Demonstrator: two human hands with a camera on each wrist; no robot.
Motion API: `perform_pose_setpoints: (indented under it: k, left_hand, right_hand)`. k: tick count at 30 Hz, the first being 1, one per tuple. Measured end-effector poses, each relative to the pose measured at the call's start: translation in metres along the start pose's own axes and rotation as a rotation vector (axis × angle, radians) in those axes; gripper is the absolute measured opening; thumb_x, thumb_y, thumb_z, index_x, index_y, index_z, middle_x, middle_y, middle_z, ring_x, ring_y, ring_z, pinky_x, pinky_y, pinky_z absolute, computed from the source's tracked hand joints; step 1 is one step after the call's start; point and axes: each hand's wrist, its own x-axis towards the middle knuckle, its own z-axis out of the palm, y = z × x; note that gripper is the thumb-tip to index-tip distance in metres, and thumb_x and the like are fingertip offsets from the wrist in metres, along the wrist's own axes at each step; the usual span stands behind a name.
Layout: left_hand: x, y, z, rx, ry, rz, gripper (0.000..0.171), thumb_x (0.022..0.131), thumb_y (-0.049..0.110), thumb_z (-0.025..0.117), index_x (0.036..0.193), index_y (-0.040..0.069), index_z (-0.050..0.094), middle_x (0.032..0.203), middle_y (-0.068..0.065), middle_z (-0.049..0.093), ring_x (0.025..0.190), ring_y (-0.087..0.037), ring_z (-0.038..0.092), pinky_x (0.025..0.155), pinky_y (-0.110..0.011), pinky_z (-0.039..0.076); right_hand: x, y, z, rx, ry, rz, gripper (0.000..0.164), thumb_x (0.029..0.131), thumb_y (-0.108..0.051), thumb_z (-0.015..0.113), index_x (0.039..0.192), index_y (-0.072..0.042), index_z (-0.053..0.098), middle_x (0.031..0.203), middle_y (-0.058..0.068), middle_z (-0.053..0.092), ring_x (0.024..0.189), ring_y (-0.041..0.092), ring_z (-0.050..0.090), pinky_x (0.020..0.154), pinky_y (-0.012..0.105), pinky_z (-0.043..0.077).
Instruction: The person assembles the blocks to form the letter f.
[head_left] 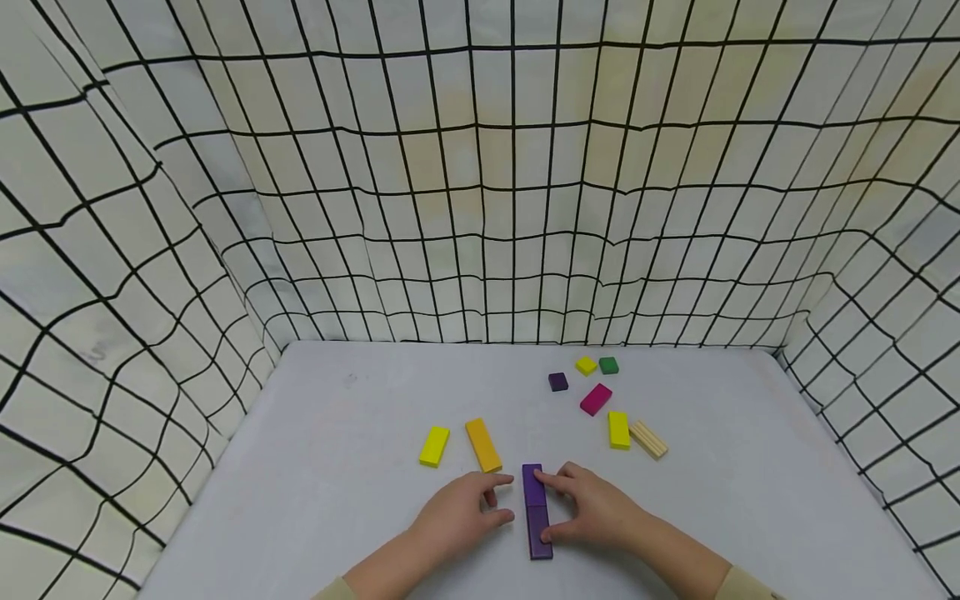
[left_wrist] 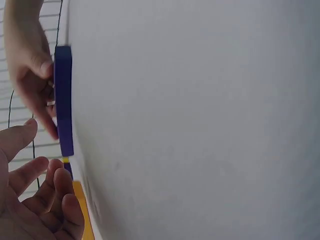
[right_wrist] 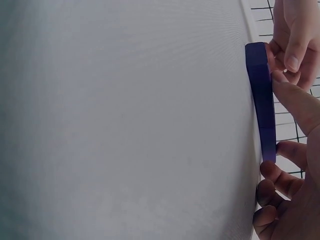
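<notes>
Two purple blocks lie end to end in one straight row, pointing away from the person. My right hand is at the row's right side. Its index fingertip touches the far block and its thumb touches the near one, with the other fingers bent loosely. In the right wrist view the purple row stands beside that thumb. To the left of the row, my left hand holds nothing, its thumb and index finger apart. A small gap separates it from the purple blocks in the left wrist view.
Beyond the left hand lie an orange block and a yellow block. Farther right are another yellow block, a ribbed wooden piece, a magenta block and small dark purple, yellow and green pieces.
</notes>
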Motion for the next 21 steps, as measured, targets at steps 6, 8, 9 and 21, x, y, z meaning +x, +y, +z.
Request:
perform_pose_setpoints:
  k: [6,8,9,21]
  left_hand:
    - [0.006,-0.007,-0.019,-0.032,0.086,-0.044,0.049,0.088,0.037,0.074,0.133,0.020,0.064,0.088,0.010,0.055,0.067,-0.010,0.049,0.056,-0.025,0.042]
    - [0.009,-0.009,-0.023,-0.034,0.117,-0.052,0.049,0.089,0.036,0.074,0.133,0.019,0.063,0.088,0.009,0.055,0.065,-0.010,0.049,0.054,-0.024,0.042]
    - [0.011,-0.010,-0.026,-0.036,0.129,-0.056,0.049,0.089,0.036,0.074,0.133,0.018,0.063,0.088,0.009,0.055,0.065,-0.010,0.049,0.053,-0.024,0.043]
    - [0.029,-0.023,-0.039,-0.027,0.229,-0.127,0.054,0.090,0.035,0.073,0.139,0.019,0.059,0.092,0.005,0.058,0.063,-0.013,0.047,0.054,-0.027,0.042]
  right_hand:
    - [0.000,0.001,0.000,-0.012,-0.007,0.006,0.083,0.072,-0.065,0.078,0.145,-0.034,0.052,0.107,-0.010,0.051,0.092,0.010,0.048,0.083,0.033,0.051]
    - [0.000,0.001,0.000,-0.010,-0.011,0.011,0.083,0.072,-0.065,0.078,0.145,-0.034,0.052,0.107,-0.010,0.051,0.092,0.010,0.048,0.083,0.034,0.051]
    - [0.000,0.001,0.000,-0.010,-0.013,0.014,0.083,0.072,-0.065,0.078,0.145,-0.034,0.052,0.107,-0.010,0.051,0.092,0.010,0.048,0.083,0.034,0.051]
    - [0.001,0.000,0.000,-0.004,-0.021,0.017,0.083,0.072,-0.063,0.079,0.145,-0.034,0.052,0.109,-0.008,0.052,0.093,0.011,0.049,0.083,0.034,0.051]
